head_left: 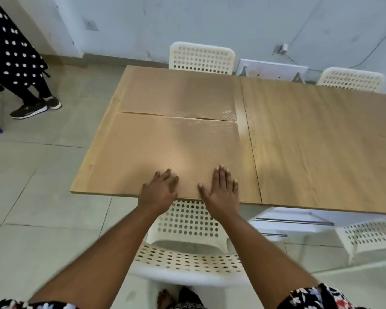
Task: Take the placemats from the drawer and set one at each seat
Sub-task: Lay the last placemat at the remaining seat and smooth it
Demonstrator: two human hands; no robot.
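Head view of a wooden counter during the laying of placemats. Two tan placemats lie flat on the left section of the counter, one behind the other: the near placemat reaches to the counter's front edge, and the far placemat lies just beyond it, their long edges almost touching along a thin seam. Each shows a patch of lattice texture near its right corner. The left hand and the right hand rest palm down on the front strip of the near placemat, side by side but apart, fingers straight and spread, gripping nothing. A white perforated chair stands directly below the hands at the near seat, its back under the counter edge; a second chair faces it across the far placemat. Two further chairs of the same kind appear at the right, one beyond the counter and one at its near side. A thin line at the right frame edge may be the border of another mat, though the view is too cropped to tell. At upper left, a second person in a dotted garment and black shoes stands on the tiled floor.
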